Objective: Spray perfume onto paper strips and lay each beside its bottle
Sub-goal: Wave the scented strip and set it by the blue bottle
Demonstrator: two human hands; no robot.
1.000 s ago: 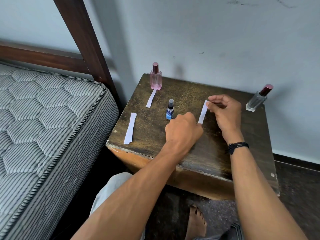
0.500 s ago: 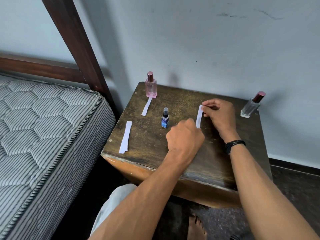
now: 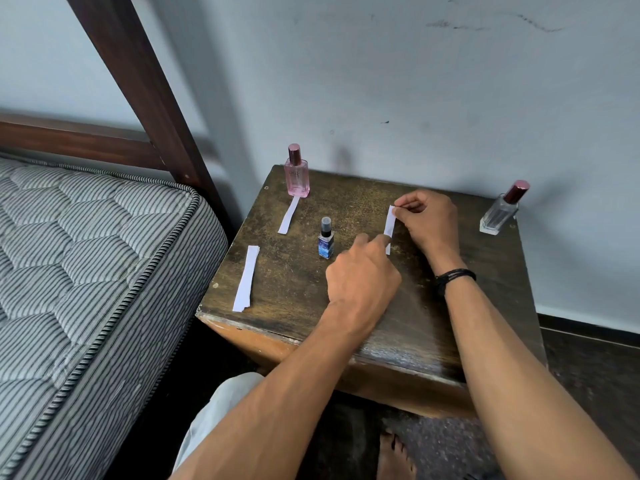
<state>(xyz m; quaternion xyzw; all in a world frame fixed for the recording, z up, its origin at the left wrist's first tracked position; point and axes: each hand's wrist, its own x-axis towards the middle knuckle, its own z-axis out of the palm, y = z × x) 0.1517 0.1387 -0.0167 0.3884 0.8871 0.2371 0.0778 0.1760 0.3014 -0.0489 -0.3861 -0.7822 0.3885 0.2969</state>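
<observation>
- Right hand (image 3: 427,220) pinches the paper strip (image 3: 390,223) by its top end, left hand (image 3: 363,271) by its lower end, above the table (image 3: 485,306), just right of the blue bottle (image 3: 326,242).
- Pink bottle (image 3: 297,178) holds pink liquid; clear bottle (image 3: 498,216) looks colourless.

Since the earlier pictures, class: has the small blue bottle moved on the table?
No. The blue bottle stands at the same spot relative to the pink bottle and the strip in front of it; only the view shifted.
</observation>
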